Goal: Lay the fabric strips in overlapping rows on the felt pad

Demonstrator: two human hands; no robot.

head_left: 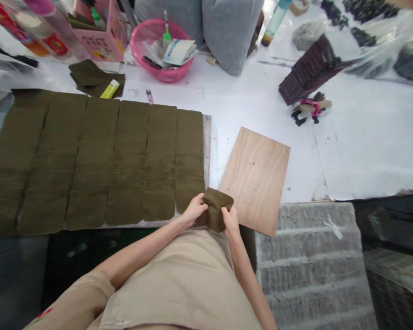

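Note:
A small olive-green fabric piece (217, 208) with rounded corners is stretched between my two hands, close to my body at the table's front edge. My left hand (195, 208) pinches its left side. On the right side, my right hand (230, 219) grips it with thumb and fingers. Just left of my hands, overlapping rows of matching olive fabric pieces (127, 160) lie in columns on a pale sheet (207, 151). A thin wooden board (256, 178) rests flat, right beside my right hand.
A pink basin (137, 41) with tools and packets stands at the back, near a pink box (96, 41) and grey cushions (227, 32). A yellow tube (110, 89) lies on olive scraps. Dark stacked pieces (309, 68) sit right. A grey ribbed pad (306, 266) lies lower right.

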